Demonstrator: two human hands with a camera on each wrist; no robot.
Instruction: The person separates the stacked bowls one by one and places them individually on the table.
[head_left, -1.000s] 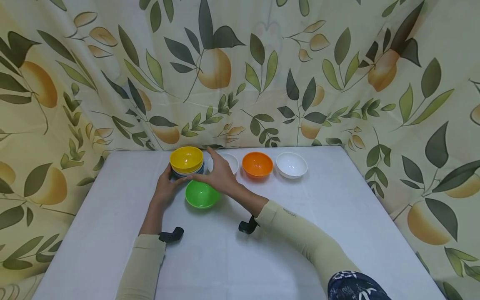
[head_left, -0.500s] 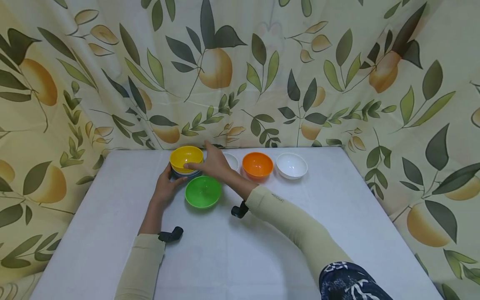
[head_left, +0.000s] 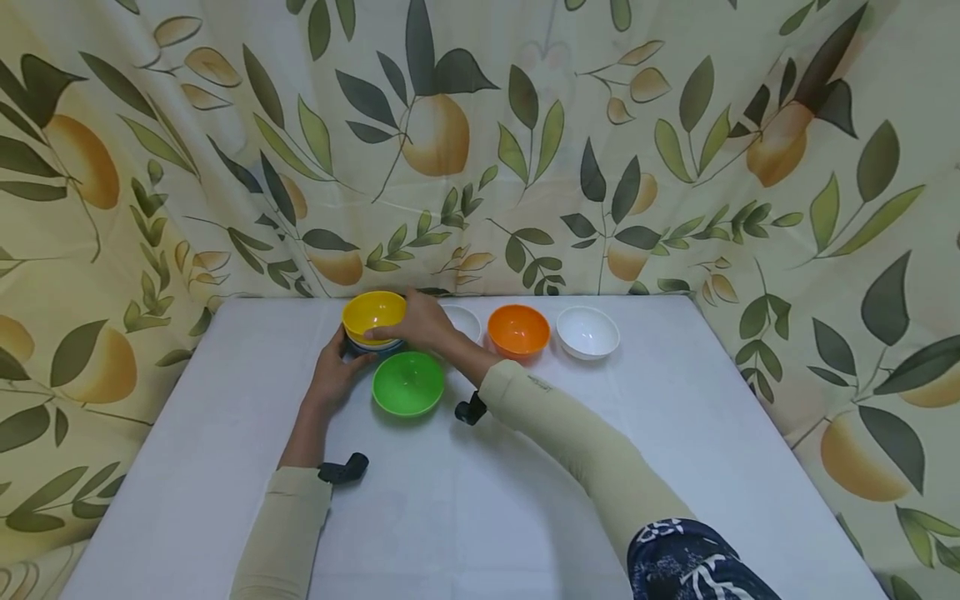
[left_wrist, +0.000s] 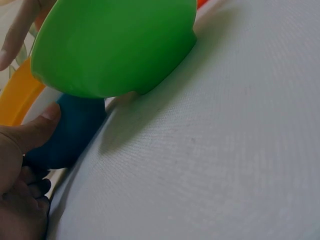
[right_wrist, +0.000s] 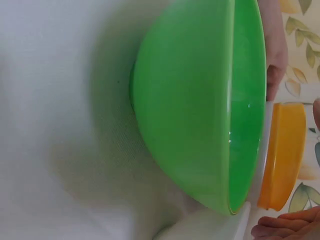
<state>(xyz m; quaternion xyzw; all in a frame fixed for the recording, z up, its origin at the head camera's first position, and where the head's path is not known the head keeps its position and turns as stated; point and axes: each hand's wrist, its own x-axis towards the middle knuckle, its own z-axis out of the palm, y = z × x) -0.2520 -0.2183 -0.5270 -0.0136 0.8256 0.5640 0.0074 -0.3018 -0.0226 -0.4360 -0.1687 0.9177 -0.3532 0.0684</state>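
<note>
A stack of bowls stands at the back left of the table, a yellow bowl (head_left: 372, 312) on top, a white one below it and a blue bowl (left_wrist: 75, 132) lowest. My left hand (head_left: 333, 372) holds the blue bowl from the side, thumb on its wall and fingers curled low round it. Over the stack, my right hand (head_left: 422, 323) is spread at the yellow bowl's right side. Its thumb overlaps the front rim in the head view; in the right wrist view the fingers (right_wrist: 282, 227) show beside that bowl. A green bowl (head_left: 408, 384) stands in front.
To the right, in a row, are a white bowl (head_left: 463, 323) partly hidden by my right hand, an orange bowl (head_left: 518, 331) and another white bowl (head_left: 587, 332). A fruit-patterned curtain (head_left: 525, 150) hangs behind the white-covered table (head_left: 540, 533).
My right hand has moved left and back from beside the green bowl to the yellow bowl, its thumb now over the front rim. My left hand stays on the stack.
</note>
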